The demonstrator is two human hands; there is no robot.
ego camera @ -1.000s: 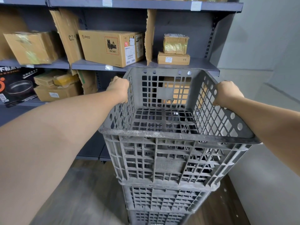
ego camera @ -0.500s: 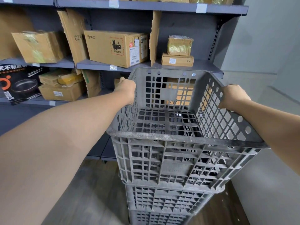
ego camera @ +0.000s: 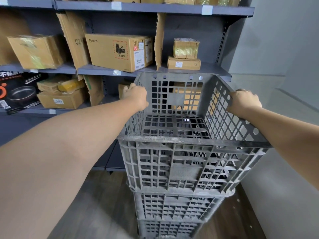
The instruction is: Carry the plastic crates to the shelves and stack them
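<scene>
A grey lattice plastic crate (ego camera: 188, 169) sits on top of a stack, with a second crate (ego camera: 174, 207) and a third crate (ego camera: 165, 228) under it on the floor. The stack stands right in front of the grey metal shelves (ego camera: 215, 70). My left hand (ego camera: 136, 98) grips the top crate's left rim near its far corner. My right hand (ego camera: 245, 102) grips the right rim, fingers curled over the edge. The top crate is empty and level.
Cardboard boxes fill the shelves, among them a large PICO carton (ego camera: 119, 51) and two small boxes (ego camera: 185, 54). A pan box (ego camera: 15, 94) lies at the far left. A pale wall (ego camera: 283, 169) runs close along the right. Dark wooden floor (ego camera: 103, 204) lies below.
The view has drifted slightly, so the crate and shelves sit a little further right and lower in frame. Both hands keep the same grip on the top crate's rims.
</scene>
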